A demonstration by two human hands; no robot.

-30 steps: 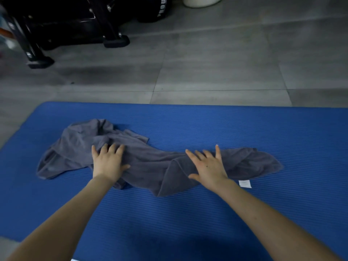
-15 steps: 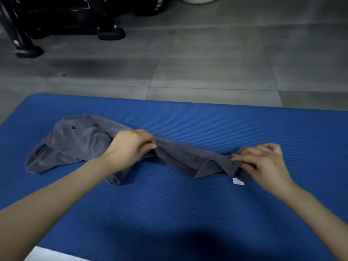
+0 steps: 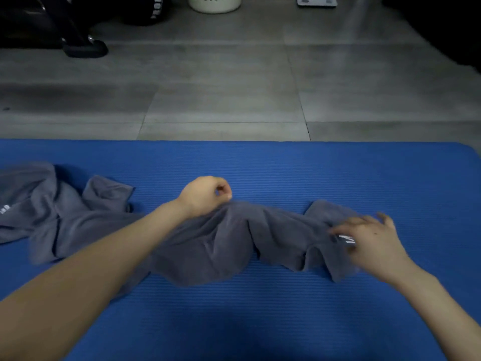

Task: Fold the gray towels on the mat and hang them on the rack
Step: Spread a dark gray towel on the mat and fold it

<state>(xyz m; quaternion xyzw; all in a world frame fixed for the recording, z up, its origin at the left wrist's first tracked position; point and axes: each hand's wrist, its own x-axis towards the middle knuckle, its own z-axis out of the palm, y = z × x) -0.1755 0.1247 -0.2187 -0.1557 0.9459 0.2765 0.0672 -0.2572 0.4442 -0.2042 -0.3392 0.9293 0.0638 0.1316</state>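
Observation:
A crumpled gray towel [image 3: 229, 241] stretches across the blue mat [image 3: 260, 321]. My left hand [image 3: 204, 195] is curled into a fist and grips the towel's upper edge, lifting it slightly. At the towel's right end my right hand [image 3: 369, 241] pinches the cloth beside a white label; the hand is blurred. More gray cloth [image 3: 39, 204] lies bunched at the mat's left side, reaching out of view; whether it is a second towel I cannot tell. No rack is recognisable.
Gray tiled floor [image 3: 234, 87] lies beyond the mat. A black stand foot [image 3: 86, 48] and dark equipment sit at the far left, a white basket [image 3: 213, 3] at the top centre, a pale flat object [image 3: 316, 0] to its right.
Both hands went from pressing flat on the towel to gripping it. They have pulled it rightward and lifted it, spreading apart. The view has shifted right.

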